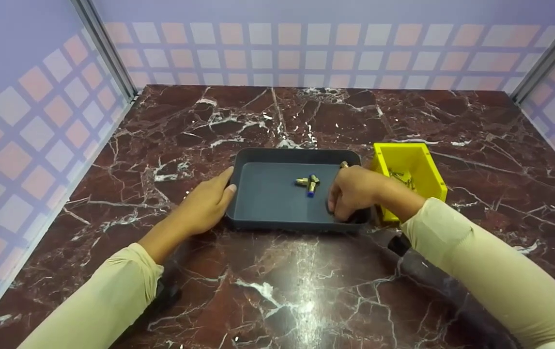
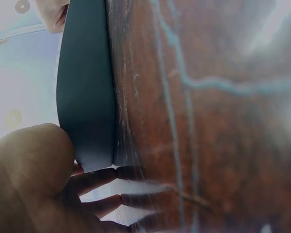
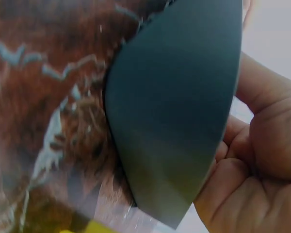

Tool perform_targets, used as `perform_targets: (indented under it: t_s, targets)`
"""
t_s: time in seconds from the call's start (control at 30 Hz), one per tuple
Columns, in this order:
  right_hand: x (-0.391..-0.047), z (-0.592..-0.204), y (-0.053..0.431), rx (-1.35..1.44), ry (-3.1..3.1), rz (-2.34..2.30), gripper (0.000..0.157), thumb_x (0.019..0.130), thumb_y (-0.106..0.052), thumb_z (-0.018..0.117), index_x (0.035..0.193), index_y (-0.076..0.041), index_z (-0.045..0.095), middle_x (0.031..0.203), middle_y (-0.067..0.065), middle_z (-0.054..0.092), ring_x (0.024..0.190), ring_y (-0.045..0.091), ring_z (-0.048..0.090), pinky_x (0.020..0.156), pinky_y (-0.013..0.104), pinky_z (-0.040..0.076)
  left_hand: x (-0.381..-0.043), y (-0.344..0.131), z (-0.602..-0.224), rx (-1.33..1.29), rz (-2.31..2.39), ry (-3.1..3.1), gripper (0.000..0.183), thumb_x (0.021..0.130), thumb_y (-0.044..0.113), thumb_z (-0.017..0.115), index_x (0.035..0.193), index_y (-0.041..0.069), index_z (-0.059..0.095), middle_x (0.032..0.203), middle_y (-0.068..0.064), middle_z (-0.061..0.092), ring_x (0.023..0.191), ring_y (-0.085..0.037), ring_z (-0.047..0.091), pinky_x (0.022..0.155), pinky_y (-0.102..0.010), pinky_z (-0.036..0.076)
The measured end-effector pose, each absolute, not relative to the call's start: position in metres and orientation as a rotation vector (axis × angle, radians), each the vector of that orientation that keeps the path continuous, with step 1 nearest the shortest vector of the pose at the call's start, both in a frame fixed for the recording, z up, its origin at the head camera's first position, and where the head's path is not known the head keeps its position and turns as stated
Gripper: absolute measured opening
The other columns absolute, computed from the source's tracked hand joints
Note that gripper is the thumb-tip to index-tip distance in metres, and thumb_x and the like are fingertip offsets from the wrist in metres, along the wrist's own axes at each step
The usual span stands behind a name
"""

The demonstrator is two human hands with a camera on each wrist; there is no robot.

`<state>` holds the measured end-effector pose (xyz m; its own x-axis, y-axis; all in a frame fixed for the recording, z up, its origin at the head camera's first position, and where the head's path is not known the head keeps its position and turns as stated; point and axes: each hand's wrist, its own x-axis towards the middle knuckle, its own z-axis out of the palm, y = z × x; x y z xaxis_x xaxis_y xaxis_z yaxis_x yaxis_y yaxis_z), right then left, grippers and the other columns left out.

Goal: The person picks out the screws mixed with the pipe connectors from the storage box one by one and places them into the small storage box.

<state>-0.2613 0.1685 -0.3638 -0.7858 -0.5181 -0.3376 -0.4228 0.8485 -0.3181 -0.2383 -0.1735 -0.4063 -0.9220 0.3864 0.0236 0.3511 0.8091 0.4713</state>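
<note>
My left hand (image 1: 205,203) rests against the left wall of a shallow dark grey tray (image 1: 268,225), its thumb at the rim. In the left wrist view, the left hand's fingers (image 2: 99,182) stretch out past the tray's outer wall. Inside the tray, toward its right end, my right hand (image 1: 352,191) reaches down with bent fingers. The tray wall hides those fingertips in the right wrist view, and I cannot tell what they hold. Left of this hand lie a few brass fittings (image 1: 312,183), with blue at their ends. A small brass-coloured piece (image 1: 344,165) shows at the right hand's far edge.
Right of the tray stands a yellow plastic bin (image 1: 435,179) with small brass-coloured pieces (image 1: 401,177) in it, partly behind my right forearm. Both stand on a dark red marbled table (image 1: 277,286). Patterned panels (image 1: 306,43) close off the back and sides.
</note>
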Motion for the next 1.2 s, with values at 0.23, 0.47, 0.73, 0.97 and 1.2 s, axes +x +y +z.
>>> perform_targets:
  t_s: [0.23,0.47,0.73,0.97,1.2]
  targets:
    - [-0.258,-0.369,0.164,-0.74,2.624,-0.299,0.015,0.069,-0.011,0.079,0.076,-0.025,0.079,0.076,-0.012,0.077,0.074,0.006,0.066,0.068,0.023,0.055,-0.239,-0.174,-0.407,0.607,0.742,2.94,0.058,0.111,0.028,0.037,0.16,-0.002,0.026,0.16,-0.024,0.039,0.147,-0.042,0.039,0.124,-0.054,0.029]
    - [-0.258,-0.372,0.165,-0.71,2.623,-0.345,0.015,0.07,-0.012,0.079,0.077,-0.025,0.08,0.078,-0.011,0.077,0.075,0.009,0.066,0.068,0.023,0.055,-0.239,-0.174,-0.408,0.611,0.745,2.941,0.057,0.112,0.027,0.036,0.16,-0.002,0.026,0.161,-0.024,0.037,0.148,-0.042,0.038,0.125,-0.055,0.028]
    - [-0.258,-0.369,0.169,-0.627,2.587,-0.484,0.015,0.068,-0.015,0.078,0.08,-0.025,0.08,0.079,-0.011,0.077,0.078,0.009,0.065,0.07,0.023,0.053,-0.238,-0.173,-0.406,0.614,0.739,2.936,0.058,0.112,0.027,0.036,0.16,-0.002,0.025,0.16,-0.025,0.037,0.148,-0.043,0.038,0.125,-0.055,0.028]
    - [-0.261,-0.367,0.174,-0.549,2.482,-0.683,0.019,0.069,-0.017,0.085,0.087,-0.017,0.08,0.082,-0.004,0.078,0.076,0.008,0.066,0.071,0.024,0.054,-0.239,-0.173,-0.406,0.627,0.733,2.942,0.057,0.112,0.027,0.036,0.159,-0.003,0.026,0.159,-0.026,0.039,0.146,-0.044,0.04,0.124,-0.056,0.03]
    - [-0.264,-0.36,0.181,-0.48,2.414,-0.816,0.026,0.071,-0.019,0.089,0.094,-0.013,0.078,0.085,0.0,0.078,0.077,0.011,0.066,0.065,0.025,0.053,-0.239,-0.173,-0.406,0.625,0.742,2.947,0.057,0.111,0.026,0.037,0.159,-0.003,0.027,0.158,-0.026,0.041,0.145,-0.044,0.041,0.123,-0.056,0.031]
